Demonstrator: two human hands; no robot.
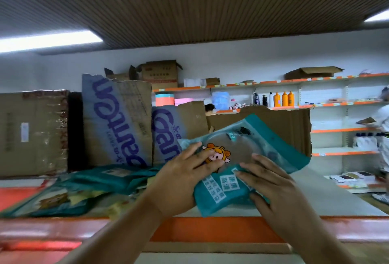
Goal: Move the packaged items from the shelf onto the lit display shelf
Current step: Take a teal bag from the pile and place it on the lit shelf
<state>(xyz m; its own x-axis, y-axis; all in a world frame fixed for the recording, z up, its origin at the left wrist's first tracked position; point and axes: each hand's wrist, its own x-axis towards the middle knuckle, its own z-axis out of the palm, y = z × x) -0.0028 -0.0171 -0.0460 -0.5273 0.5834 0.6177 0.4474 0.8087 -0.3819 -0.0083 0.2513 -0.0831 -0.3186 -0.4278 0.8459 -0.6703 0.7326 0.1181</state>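
Holding teal packet (252, 150) between left hand (185, 175) and right hand (271, 188), neighbouring pile (63, 192) blurred

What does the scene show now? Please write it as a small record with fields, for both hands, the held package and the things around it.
held item: teal plastic package with a clear window and a cartoon figure, tilted, far end raised
left hand: left hand grips the package's left side
right hand: right hand grips its near right end
on shelf: teal flat packages in a loose pile, to the left
behind: brown cardboard boxes with blue print, standing
front: orange shelf edge
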